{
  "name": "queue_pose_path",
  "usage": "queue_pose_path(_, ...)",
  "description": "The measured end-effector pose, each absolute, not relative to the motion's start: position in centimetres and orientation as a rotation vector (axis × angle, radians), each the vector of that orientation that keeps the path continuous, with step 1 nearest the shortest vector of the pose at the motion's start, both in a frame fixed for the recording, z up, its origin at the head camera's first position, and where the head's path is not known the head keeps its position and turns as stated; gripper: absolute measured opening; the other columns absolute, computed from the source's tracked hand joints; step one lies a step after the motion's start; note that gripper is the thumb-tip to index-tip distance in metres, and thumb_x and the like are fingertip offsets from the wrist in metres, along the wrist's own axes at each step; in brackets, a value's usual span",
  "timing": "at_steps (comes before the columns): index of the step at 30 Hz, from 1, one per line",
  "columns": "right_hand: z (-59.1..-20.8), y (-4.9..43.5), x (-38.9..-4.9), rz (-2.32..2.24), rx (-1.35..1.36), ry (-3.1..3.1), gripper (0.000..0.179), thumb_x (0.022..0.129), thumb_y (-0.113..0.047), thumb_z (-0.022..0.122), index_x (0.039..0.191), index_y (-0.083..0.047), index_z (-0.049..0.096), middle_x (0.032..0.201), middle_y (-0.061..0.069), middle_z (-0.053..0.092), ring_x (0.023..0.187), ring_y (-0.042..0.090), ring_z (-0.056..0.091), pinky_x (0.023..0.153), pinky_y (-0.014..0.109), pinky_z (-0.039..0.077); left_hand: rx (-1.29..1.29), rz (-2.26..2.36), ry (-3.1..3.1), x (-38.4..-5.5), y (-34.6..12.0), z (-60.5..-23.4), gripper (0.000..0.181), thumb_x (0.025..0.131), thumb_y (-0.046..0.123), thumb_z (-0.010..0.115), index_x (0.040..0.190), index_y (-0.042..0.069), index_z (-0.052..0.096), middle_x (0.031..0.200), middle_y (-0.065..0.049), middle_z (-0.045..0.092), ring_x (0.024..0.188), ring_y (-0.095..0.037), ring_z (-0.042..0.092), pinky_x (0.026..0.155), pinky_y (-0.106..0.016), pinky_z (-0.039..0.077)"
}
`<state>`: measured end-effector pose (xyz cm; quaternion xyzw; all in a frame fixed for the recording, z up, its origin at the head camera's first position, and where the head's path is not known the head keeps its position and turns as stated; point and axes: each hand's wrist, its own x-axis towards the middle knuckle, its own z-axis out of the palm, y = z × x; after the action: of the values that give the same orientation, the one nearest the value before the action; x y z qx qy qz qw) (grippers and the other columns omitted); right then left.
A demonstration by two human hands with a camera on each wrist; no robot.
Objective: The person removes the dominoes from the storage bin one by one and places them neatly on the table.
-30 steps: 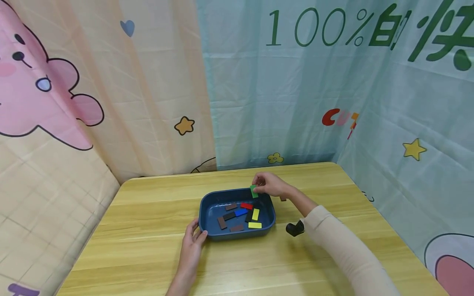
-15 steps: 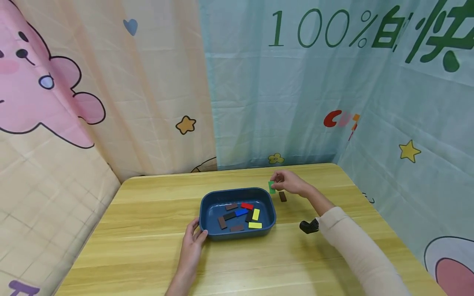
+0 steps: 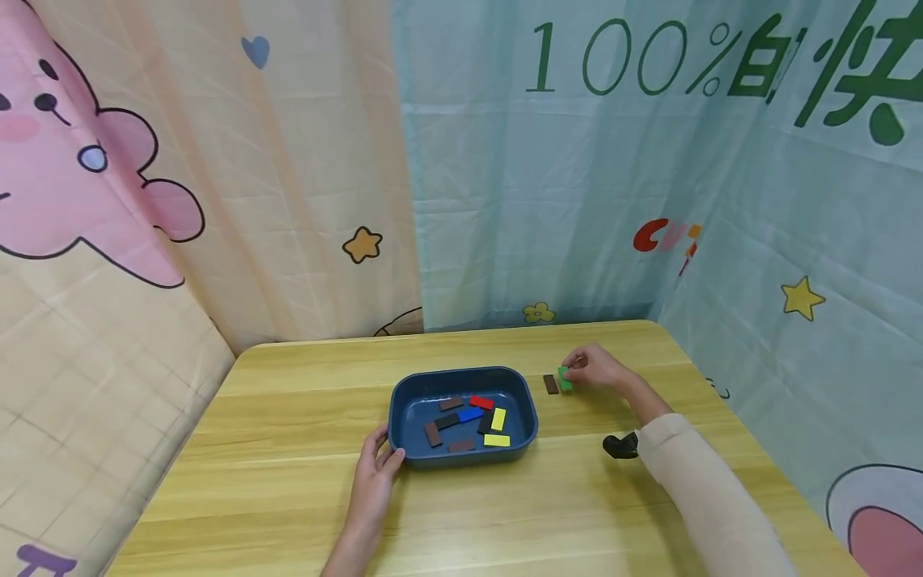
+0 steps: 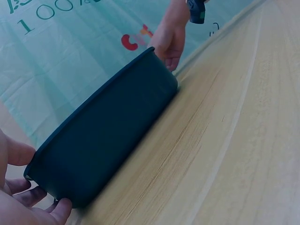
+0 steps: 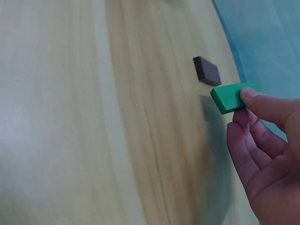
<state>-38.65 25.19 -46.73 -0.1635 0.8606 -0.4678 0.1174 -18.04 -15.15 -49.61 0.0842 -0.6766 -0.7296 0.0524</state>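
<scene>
A green rectangular block (image 5: pixel 229 97) is pinched between the thumb and fingers of my right hand (image 3: pixel 600 369). In the right wrist view it appears held just above the tabletop. A dark brown block (image 3: pixel 551 385) lies to the left of it in the head view. My left hand (image 3: pixel 371 477) holds the front left corner of a dark blue plastic tub (image 3: pixel 461 460), its fingers and thumb bent round the outside (image 4: pixel 93 145). Inside the tub lie several flat blocks, among them a red block (image 3: pixel 481 403), a blue block (image 3: pixel 470 414) and a yellow block (image 3: pixel 497 441).
The wooden table (image 3: pixel 288 449) carries the tub near its middle. Curtains (image 3: pixel 548 200) rise behind the table's back edge and along both sides. A black object (image 3: pixel 621 446), apparently a camera on the right wrist, juts out beside the right sleeve (image 3: pixel 710 489).
My right hand has carried the green block from over the tub's back right corner rightward, past the brown block, and lowered it. The left hand and tub stay where they were.
</scene>
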Motion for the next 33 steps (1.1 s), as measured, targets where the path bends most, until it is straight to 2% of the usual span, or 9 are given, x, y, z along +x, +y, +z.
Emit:
queue_pose_path(2, -47.4, 25.6, -38.6, -1.359, -0.453, 2.532, 0.022, 0.098, 0.003, 0.067, 0.114, 0.016, 0.063, 0.101, 0.017, 0.068, 0.089, 0.023, 0.067, 0.076, 0.036, 0.060, 0.250, -2.221, -2.055, -18.1, -15.1, -49.7, 0.052, 0.108, 0.002, 0.046, 0.157, -0.002, 0.029, 0.162, -0.028, 0.023, 0.145, -0.048, 0.032, 0.117, -0.058, 0.032)
queue_pose_path(8, -48.2, 26.1, -38.3, -1.286, -0.418, 2.606, 0.020, 0.100, 0.003, 0.064, 0.114, 0.016, 0.063, 0.097, 0.018, 0.066, 0.082, 0.022, 0.065, 0.070, 0.033, 0.058, 0.235, -2.225, -2.056, -18.1, -15.0, -49.8, 0.052, 0.108, 0.001, 0.046, 0.157, -0.002, 0.029, 0.162, -0.028, 0.023, 0.145, -0.049, 0.031, 0.117, -0.058, 0.033)
queue_pose_path(15, -48.6, 26.3, -38.2, -1.206, -0.577, 2.712, 0.020, 0.099, -0.006, 0.066, 0.111, 0.010, 0.068, 0.095, 0.014, 0.066, 0.081, 0.023, 0.060, 0.066, 0.031, 0.053, 0.226, -2.215, -2.050, -18.1, -15.0, -50.0, 0.052, 0.107, 0.000, 0.046, 0.157, -0.003, 0.030, 0.161, -0.028, 0.024, 0.145, -0.049, 0.032, 0.117, -0.057, 0.033)
queue_pose_path(23, -49.1, 25.8, -38.3, -1.104, -0.464, 2.788, 0.020, 0.100, -0.006, 0.067, 0.114, 0.006, 0.071, 0.100, 0.011, 0.068, 0.090, 0.026, 0.061, 0.078, 0.040, 0.054, 0.232, -2.209, -2.051, -18.0, -15.0, -50.0, 0.052, 0.107, 0.001, 0.047, 0.157, -0.003, 0.031, 0.162, -0.028, 0.024, 0.145, -0.048, 0.033, 0.117, -0.057, 0.033)
queue_pose_path(33, -48.5, 25.5, -38.2, -1.150, -0.437, 2.800, 0.020, 0.100, -0.005, 0.068, 0.116, 0.007, 0.069, 0.103, 0.014, 0.067, 0.098, 0.032, 0.064, 0.077, 0.040, 0.056, 0.253, -2.211, -2.050, -18.0, -15.1, -50.0, 0.053, 0.107, 0.002, 0.047, 0.157, -0.002, 0.029, 0.162, -0.028, 0.024, 0.145, -0.048, 0.033, 0.117, -0.058, 0.033)
